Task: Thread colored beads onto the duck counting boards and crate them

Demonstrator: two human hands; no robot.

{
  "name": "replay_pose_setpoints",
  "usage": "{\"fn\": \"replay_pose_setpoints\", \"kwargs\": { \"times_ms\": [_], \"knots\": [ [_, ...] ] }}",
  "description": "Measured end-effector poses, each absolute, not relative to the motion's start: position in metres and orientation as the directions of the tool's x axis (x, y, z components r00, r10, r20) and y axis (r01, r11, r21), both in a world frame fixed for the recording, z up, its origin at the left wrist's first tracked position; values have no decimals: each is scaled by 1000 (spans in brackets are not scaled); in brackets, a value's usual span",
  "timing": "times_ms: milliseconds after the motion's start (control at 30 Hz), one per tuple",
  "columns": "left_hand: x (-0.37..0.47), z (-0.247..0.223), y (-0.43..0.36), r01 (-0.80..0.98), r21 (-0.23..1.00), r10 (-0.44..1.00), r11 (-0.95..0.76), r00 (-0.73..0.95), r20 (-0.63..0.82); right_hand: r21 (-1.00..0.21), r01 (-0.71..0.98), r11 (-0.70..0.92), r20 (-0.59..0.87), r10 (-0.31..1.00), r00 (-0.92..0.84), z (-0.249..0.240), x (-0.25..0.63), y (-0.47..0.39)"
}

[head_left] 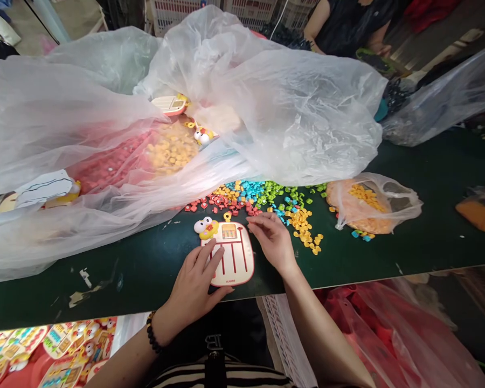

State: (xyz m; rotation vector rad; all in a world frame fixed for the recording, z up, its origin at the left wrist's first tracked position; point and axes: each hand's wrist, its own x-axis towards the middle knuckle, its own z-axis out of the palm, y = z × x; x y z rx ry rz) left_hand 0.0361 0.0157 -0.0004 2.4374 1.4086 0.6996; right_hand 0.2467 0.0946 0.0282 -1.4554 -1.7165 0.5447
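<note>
A cream toy board with red slots, a yellow big-eyed duck head and a small yellow ring on top lies on the table in front of me. My left hand rests over its lower left side, fingers stretched apart on its face and thumb near the bottom edge. At the board's upper right edge, my right hand is closed in a pinch; whatever is between its fingertips is too small or hidden to name. A red piece sits at the top of the rightmost slot. Small red pieces are piled just behind the board.
Blue, green and yellow pieces spread over the green table. A large clear plastic sheet covers more parts behind. To the right is a bag of yellow pieces. Finished-looking boards fill a red container lower left. Another person sits opposite.
</note>
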Motion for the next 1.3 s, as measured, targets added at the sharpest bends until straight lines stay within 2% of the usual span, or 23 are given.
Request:
{"fn": "replay_pose_setpoints", "kwargs": {
  "times_ms": [167,367,533,600,700,767,833,1000,1133,1300],
  "knots": [
    [36,-1,16,734,425,846,-530,425,321,-756,594,274,352,936,17,17,230,83],
    [36,-2,17,719,400,821,-568,460,339,-736,619,275,336,942,-20,7,225,85],
    [35,-6,16,715,415,825,-563,457,333,-788,568,237,339,938,79,9,229,84],
    [35,-7,15,709,431,829,-559,455,326,-739,613,279,369,929,22,10,229,81],
    [35,-9,15,708,446,836,-548,444,323,-552,747,371,397,905,-157,11,229,74],
    [35,-9,15,709,443,835,-549,440,331,-438,809,392,371,899,-235,12,229,70],
    [35,-10,15,708,439,832,-553,437,342,-387,839,382,333,906,-259,14,231,67],
    [35,-9,14,701,449,830,-554,424,363,-398,836,377,302,915,-268,14,234,52],
    [33,-6,14,655,544,851,-525,415,321,-428,824,370,280,922,-268,16,223,23],
    [31,-7,12,610,614,865,-501,376,332,-441,770,460,205,887,-413,26,198,11]
  ]
}}
